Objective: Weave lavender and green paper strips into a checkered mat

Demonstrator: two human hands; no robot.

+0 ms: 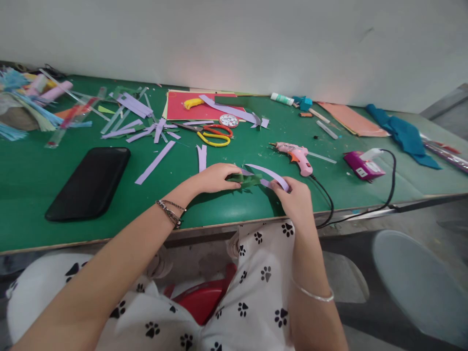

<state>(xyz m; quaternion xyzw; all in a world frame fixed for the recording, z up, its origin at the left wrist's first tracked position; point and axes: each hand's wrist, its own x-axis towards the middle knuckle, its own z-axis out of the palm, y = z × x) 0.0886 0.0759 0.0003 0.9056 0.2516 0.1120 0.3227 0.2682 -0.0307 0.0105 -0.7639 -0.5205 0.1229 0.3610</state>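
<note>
My left hand (215,177) pinches a dark green paper piece (245,180) just above the green table (32,175). My right hand (295,197) is closed on the end of a curved lilac paper strip (268,173) that arcs over to the green piece. Both hands are near the table's front edge. A pink glue gun (297,156) lies just behind my right hand, its black cord (391,180) running off the front edge.
A black phone (89,182) lies at the left. Yellow and red scissors (214,135), red paper (183,108) and several lilac strips (155,162) lie behind. A purple box (363,165), teal cloth (402,132) and a glue bottle (282,99) are at the right.
</note>
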